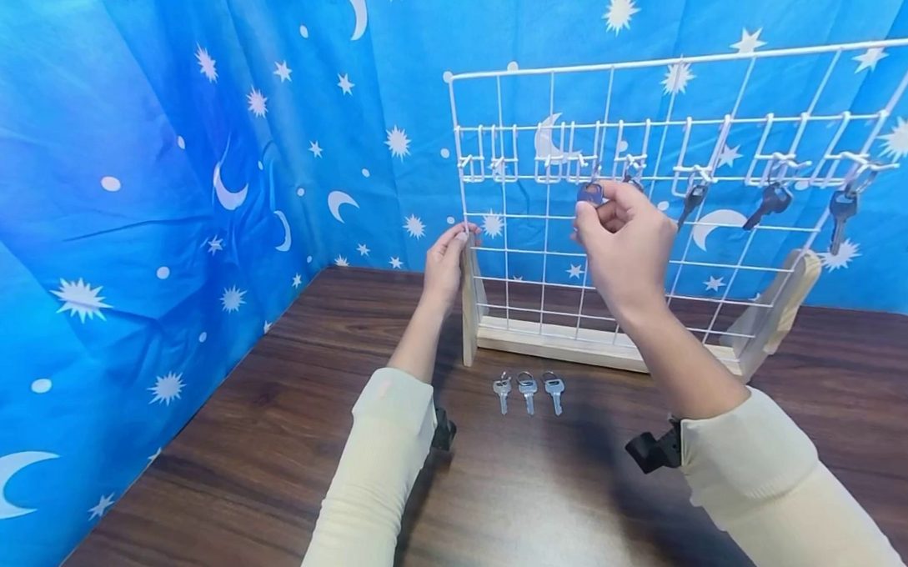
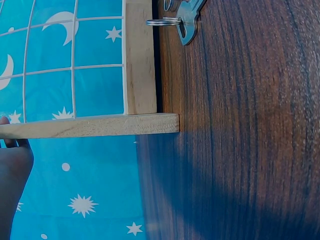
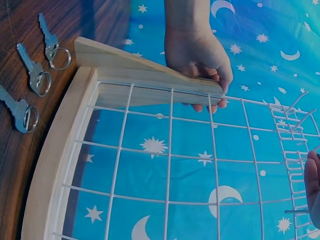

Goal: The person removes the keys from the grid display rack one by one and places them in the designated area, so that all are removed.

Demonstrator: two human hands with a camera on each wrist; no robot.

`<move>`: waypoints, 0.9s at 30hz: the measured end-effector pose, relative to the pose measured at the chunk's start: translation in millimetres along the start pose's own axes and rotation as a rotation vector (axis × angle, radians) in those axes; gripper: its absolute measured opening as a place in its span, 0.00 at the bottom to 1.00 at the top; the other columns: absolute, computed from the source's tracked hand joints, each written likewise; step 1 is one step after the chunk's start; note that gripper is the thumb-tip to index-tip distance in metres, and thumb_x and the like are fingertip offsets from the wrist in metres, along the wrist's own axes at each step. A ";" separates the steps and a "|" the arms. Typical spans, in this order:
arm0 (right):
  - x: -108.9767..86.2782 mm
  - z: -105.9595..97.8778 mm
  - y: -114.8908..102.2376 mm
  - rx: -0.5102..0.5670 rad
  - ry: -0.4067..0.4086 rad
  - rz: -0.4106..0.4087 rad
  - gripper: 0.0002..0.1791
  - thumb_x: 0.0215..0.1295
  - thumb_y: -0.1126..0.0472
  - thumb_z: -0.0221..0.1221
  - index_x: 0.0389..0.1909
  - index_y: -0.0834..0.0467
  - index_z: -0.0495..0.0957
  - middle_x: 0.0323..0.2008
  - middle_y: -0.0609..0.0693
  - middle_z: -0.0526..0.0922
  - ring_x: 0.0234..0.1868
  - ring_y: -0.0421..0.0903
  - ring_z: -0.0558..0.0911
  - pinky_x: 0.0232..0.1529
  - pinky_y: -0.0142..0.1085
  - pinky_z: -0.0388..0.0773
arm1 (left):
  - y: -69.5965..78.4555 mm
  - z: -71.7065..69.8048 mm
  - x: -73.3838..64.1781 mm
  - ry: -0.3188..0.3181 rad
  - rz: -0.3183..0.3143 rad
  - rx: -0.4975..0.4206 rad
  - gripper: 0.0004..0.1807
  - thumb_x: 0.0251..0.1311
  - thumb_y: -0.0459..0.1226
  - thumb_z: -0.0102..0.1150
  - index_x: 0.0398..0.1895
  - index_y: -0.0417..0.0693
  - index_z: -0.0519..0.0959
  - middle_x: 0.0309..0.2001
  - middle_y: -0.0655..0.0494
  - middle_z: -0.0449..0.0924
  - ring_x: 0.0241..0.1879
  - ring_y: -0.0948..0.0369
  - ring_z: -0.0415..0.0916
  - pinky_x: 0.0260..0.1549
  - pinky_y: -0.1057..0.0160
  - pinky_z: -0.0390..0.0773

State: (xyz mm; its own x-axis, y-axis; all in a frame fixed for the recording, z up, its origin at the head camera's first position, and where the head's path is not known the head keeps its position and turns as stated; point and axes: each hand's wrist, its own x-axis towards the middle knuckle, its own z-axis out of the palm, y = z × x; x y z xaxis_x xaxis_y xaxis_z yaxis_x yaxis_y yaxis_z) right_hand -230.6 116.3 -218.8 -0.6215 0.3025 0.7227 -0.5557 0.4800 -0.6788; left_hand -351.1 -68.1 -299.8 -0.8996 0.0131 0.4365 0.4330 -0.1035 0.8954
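Observation:
A white wire grid rack point(image 1: 542, 239) stands upright in a wooden base point(image 1: 561, 338). My left hand point(image 1: 446, 263) grips the top of its wooden left side support point(image 1: 469, 308); the right wrist view shows thumb and fingers point(image 3: 222, 85) around that support. My right hand point(image 1: 629, 244) pinches a key point(image 1: 590, 194) by its head, close up against a hook in the middle of the hook row. The blade of that key is hidden by the fingers. Just right of it hangs another key point(image 1: 632, 175), partly behind the hand.
More keys, such as the dark key point(image 1: 844, 211) at the far right, hang from hooks by their rings. Three silver keys with rings, among them the middle key point(image 1: 528, 389), lie in a row on the wooden table point(image 1: 506, 498). A blue curtain point(image 1: 158, 202) closes the back.

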 end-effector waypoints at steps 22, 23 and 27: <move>-9.2 -25.5 -7.2 0.125 -0.051 0.089 0.09 0.61 0.65 0.58 0.38 0.68 0.78 0.20 0.45 0.79 0.24 0.37 0.81 0.31 0.24 0.77 | -0.8 0.5 -0.2 0.007 0.011 -0.004 0.17 0.69 0.34 0.40 0.51 0.31 0.73 0.51 0.40 0.76 0.50 0.49 0.75 0.51 0.64 0.71; -10.9 -26.8 -6.0 0.127 -0.060 0.093 0.09 0.61 0.65 0.58 0.38 0.67 0.78 0.20 0.45 0.79 0.24 0.37 0.81 0.31 0.24 0.77 | -0.5 0.6 -0.5 0.008 0.009 -0.001 0.17 0.69 0.34 0.40 0.51 0.32 0.74 0.51 0.40 0.76 0.50 0.50 0.75 0.51 0.64 0.71; -18.9 -33.9 -0.1 0.108 -0.087 0.100 0.09 0.60 0.66 0.58 0.38 0.67 0.78 0.20 0.44 0.79 0.24 0.36 0.81 0.30 0.24 0.77 | -0.2 1.2 -1.5 0.018 0.008 0.009 0.17 0.68 0.34 0.40 0.50 0.33 0.75 0.50 0.42 0.77 0.48 0.53 0.76 0.50 0.65 0.71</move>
State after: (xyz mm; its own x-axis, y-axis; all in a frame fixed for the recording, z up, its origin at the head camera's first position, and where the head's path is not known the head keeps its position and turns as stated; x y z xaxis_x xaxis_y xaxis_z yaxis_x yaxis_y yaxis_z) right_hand -200.1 138.4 -227.9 -0.7192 0.2697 0.6403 -0.5422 0.3584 -0.7600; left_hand -349.7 -66.9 -300.5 -0.8969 -0.0052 0.4422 0.4407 -0.0942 0.8927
